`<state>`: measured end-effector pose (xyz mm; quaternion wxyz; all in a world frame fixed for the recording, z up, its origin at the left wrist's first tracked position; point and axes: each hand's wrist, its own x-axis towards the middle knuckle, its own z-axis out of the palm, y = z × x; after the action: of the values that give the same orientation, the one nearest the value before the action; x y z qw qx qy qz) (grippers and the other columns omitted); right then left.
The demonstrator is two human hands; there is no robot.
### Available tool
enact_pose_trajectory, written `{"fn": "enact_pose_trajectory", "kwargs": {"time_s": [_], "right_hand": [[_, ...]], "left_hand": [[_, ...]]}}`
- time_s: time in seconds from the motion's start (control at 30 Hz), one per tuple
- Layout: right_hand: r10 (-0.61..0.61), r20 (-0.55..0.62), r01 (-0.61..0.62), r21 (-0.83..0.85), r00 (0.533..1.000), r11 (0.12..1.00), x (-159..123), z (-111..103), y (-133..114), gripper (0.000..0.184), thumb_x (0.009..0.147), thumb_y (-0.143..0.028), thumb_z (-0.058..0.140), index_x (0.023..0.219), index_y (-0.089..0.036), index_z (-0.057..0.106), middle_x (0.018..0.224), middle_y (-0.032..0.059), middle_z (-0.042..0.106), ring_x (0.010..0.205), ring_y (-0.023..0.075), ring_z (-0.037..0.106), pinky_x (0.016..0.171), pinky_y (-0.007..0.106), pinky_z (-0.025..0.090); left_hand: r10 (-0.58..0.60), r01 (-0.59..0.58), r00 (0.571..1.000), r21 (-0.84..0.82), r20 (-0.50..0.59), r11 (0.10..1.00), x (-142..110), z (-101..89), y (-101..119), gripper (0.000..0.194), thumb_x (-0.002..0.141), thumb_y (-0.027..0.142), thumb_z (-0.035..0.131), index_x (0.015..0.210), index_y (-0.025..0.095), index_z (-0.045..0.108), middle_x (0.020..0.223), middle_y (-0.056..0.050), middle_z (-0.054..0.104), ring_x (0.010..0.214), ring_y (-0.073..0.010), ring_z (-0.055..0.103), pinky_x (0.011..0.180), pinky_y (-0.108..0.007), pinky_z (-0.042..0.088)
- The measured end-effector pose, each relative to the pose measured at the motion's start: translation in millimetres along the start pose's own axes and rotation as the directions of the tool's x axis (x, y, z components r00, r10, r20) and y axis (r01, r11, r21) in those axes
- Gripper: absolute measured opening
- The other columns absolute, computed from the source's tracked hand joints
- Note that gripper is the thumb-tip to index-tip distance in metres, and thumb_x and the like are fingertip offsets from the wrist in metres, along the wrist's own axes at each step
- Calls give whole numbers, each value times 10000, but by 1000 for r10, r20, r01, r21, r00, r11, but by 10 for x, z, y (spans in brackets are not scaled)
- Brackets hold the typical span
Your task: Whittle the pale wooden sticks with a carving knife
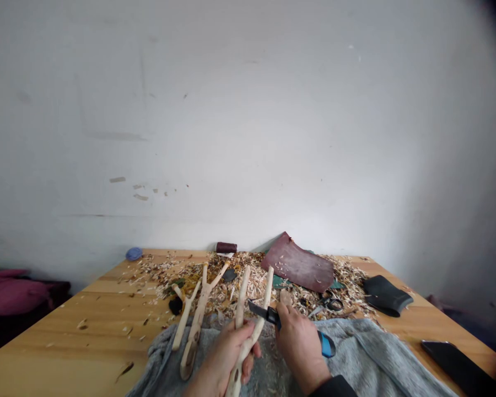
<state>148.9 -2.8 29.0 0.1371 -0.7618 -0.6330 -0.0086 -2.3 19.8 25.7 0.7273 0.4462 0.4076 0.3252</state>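
My left hand point(227, 353) grips the lower stem of a peeled forked branch point(248, 344), whose two pale prongs point up and away from me. My right hand point(300, 344) is shut around a knife point(264, 312) with a black blade and a blue-and-black handle. The blade crosses in front of the branch's right prong, and I cannot tell if they touch. Two more peeled forked sticks point(198, 317) lie just left of my left hand, their lower ends on a grey cloth point(355, 353) over my lap.
The wooden table point(66, 344) carries a heap of wood shavings point(248, 284), a dark red leather piece point(297, 264), small scissors point(333, 304), a black pouch point(386, 295) and a black phone point(454, 366). A white wall point(248, 121) stands behind the table. Pink fabric point(12, 292) lies to the left.
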Motion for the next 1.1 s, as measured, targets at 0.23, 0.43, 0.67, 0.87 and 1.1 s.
{"fn": "enact_pose_trajectory", "kwargs": {"time_s": [0.23,0.43,0.67,0.87,1.1], "right_hand": [[121,-26,-122,-20,992,992,168,6,272,379,922,-70,365,1166,-209,619,1008,108,739,868,194,716,694,265,463],[124,-97,-128,-31,987,991,181,-28,431,266,923,-196,485,1138,-216,639,992,90,745,869,216,714,703,275,468],[-39,-11,39,-12,999,999,54,19,93,359,849,-83,487,1132,-222,659,1360,140,597,932,198,710,740,264,483],[-26,3,27,-22,1000,999,58,-7,118,401,849,-63,452,1159,-218,654,1341,140,616,945,204,708,756,268,488],[-49,-28,48,-44,998,998,71,33,124,420,821,-28,448,1126,-221,663,1459,143,515,952,183,703,780,258,484]], "left_hand": [[-12,11,1000,69,13,998,-18,-42,-21,494,657,679,674,660,202,544,426,40,550,246,-59,356,257,-190,230],[53,-50,998,75,-34,996,-18,-18,-39,549,625,727,665,799,235,495,531,43,623,256,-66,375,264,-194,231],[102,-86,988,133,-118,987,58,-51,-100,535,654,722,624,799,222,502,527,36,616,260,-72,377,263,-206,249],[97,-84,989,116,-110,990,45,-27,-109,548,660,748,616,802,234,489,512,48,597,245,-74,369,259,-212,199],[91,-80,991,115,-98,990,56,-33,-121,553,655,761,617,736,230,487,490,46,585,239,-65,357,263,-204,202]]}}
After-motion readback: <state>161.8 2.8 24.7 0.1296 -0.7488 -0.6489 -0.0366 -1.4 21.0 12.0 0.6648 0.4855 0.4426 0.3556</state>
